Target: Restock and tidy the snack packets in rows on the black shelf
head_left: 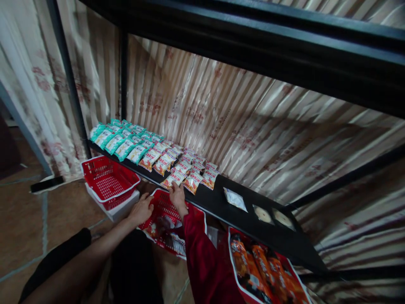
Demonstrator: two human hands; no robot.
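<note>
My right hand [178, 197], below a dark red sleeve, reaches over the shelf's front edge. Its fingers are on the lower edge of an orange-and-white snack packet [174, 179] in the front row. Beside the left rim of a red plastic basket [202, 217] is my left hand [143, 209], fingers partly spread, with nothing visible in it. Several snack packets, dim and partly hidden by my right arm, lie in that basket. More orange-and-white packets [193, 181] lie in rows on the black shelf [218, 202], next to rows of teal-and-white packets [124, 150] on the left.
At the left, a red basket [107, 179] rests on a white box [118, 210]. A basket of orange-and-black packs [262, 266] stands at the lower right. A white packet [235, 199] and two round pale items [263, 214] lie on the shelf. A dark upper shelf [253, 55] hangs above.
</note>
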